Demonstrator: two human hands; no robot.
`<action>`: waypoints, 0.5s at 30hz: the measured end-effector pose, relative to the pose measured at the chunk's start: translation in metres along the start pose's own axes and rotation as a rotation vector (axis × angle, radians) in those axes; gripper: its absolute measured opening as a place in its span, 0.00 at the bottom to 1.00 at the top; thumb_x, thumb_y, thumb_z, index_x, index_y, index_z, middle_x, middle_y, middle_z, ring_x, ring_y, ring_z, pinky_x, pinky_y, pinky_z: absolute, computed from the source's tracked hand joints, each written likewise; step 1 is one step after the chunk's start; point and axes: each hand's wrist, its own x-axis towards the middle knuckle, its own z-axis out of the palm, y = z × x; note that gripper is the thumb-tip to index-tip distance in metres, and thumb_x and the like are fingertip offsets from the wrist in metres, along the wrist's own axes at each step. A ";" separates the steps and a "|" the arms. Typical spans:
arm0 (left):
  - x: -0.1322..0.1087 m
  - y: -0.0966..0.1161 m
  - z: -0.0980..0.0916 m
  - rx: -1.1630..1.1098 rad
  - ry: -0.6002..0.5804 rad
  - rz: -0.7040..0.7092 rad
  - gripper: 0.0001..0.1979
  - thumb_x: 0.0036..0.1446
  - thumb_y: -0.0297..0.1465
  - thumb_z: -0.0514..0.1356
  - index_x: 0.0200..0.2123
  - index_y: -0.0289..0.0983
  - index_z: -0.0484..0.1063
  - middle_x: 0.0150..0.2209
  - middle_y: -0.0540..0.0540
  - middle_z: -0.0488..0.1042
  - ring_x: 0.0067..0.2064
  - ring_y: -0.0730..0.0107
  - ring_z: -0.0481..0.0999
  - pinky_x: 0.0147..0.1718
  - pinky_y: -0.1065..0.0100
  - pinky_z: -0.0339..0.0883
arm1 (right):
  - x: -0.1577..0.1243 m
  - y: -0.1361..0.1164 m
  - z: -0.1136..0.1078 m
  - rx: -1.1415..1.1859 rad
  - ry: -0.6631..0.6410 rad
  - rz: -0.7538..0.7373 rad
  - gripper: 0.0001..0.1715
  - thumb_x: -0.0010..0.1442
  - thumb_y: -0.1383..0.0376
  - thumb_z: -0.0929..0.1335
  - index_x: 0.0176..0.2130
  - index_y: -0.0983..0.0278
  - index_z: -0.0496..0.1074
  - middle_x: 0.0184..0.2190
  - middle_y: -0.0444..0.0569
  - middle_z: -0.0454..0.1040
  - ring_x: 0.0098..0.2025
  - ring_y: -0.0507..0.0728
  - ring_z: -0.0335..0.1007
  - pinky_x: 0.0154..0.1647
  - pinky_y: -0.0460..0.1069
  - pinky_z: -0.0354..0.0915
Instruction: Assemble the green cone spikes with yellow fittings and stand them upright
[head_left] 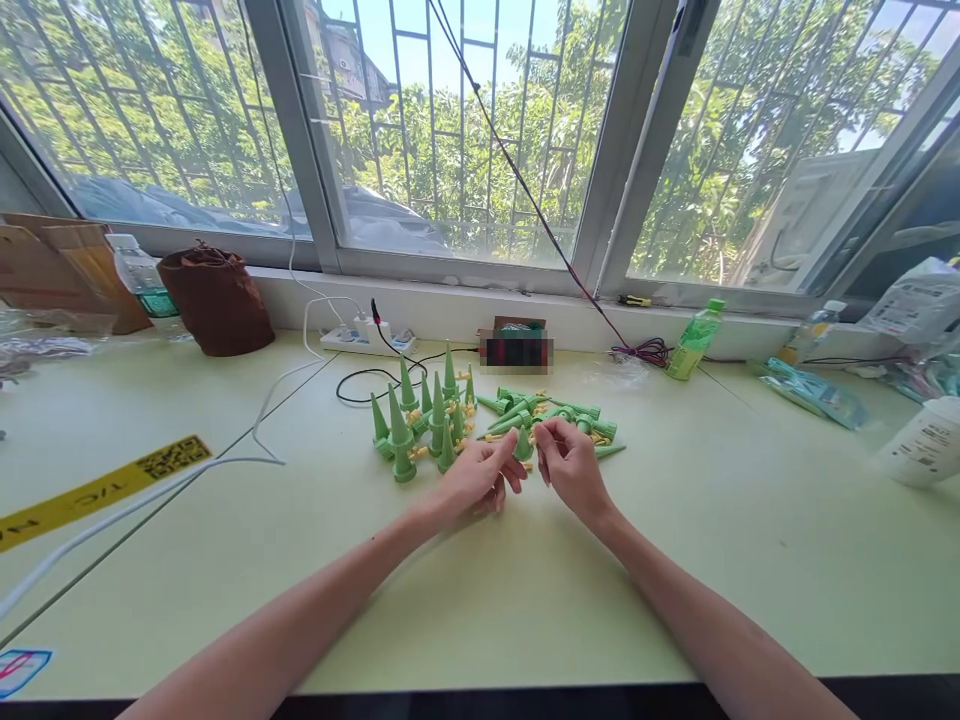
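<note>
Head view: a green plastic cone (523, 446) shows between the two bare hands above a pale yellow-green tabletop (465, 610). The left hand's (480, 476) thumb stands apart from its loosely curled fingers; the right hand's (568, 464) fingertips bunch together, whether on something small I cannot tell. Upright green plastic spikes (438, 422) stand left.

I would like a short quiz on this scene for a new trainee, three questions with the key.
1. True or false: the group of upright green cones stands left of the heap of lying cones.
2. Which is nearest the right hand? A) brown bag B) green cones C) white power strip
3. What colour is the cap of the bottle beside the coiled cable?

Key: 1. True. 2. B. 3. Green.
</note>
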 end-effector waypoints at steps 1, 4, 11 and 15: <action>-0.001 0.001 0.001 -0.068 -0.046 -0.044 0.38 0.54 0.62 0.48 0.29 0.30 0.74 0.26 0.45 0.72 0.16 0.78 0.64 0.12 0.73 0.47 | 0.000 0.000 0.000 0.003 -0.018 -0.004 0.20 0.64 0.49 0.64 0.30 0.61 0.63 0.15 0.37 0.59 0.14 0.48 0.54 0.15 0.45 0.53; -0.002 0.002 0.002 -0.178 -0.093 -0.079 0.38 0.50 0.62 0.52 0.32 0.29 0.74 0.29 0.44 0.73 0.17 0.81 0.63 0.12 0.75 0.46 | 0.000 -0.001 -0.001 0.006 -0.043 -0.012 0.20 0.64 0.49 0.64 0.30 0.61 0.63 0.15 0.37 0.59 0.14 0.48 0.54 0.15 0.45 0.53; -0.002 0.000 0.002 -0.234 -0.051 -0.032 0.34 0.50 0.59 0.56 0.31 0.30 0.72 0.31 0.44 0.74 0.15 0.85 0.60 0.13 0.75 0.48 | 0.001 0.002 -0.001 0.048 -0.040 0.004 0.21 0.62 0.48 0.65 0.31 0.62 0.64 0.17 0.37 0.60 0.14 0.47 0.56 0.14 0.44 0.54; -0.001 -0.001 0.003 -0.274 -0.040 -0.031 0.32 0.51 0.58 0.57 0.31 0.30 0.72 0.33 0.43 0.75 0.17 0.84 0.62 0.14 0.75 0.50 | 0.001 0.003 0.000 0.087 -0.040 0.006 0.20 0.62 0.49 0.65 0.31 0.62 0.64 0.17 0.36 0.60 0.13 0.46 0.56 0.13 0.43 0.53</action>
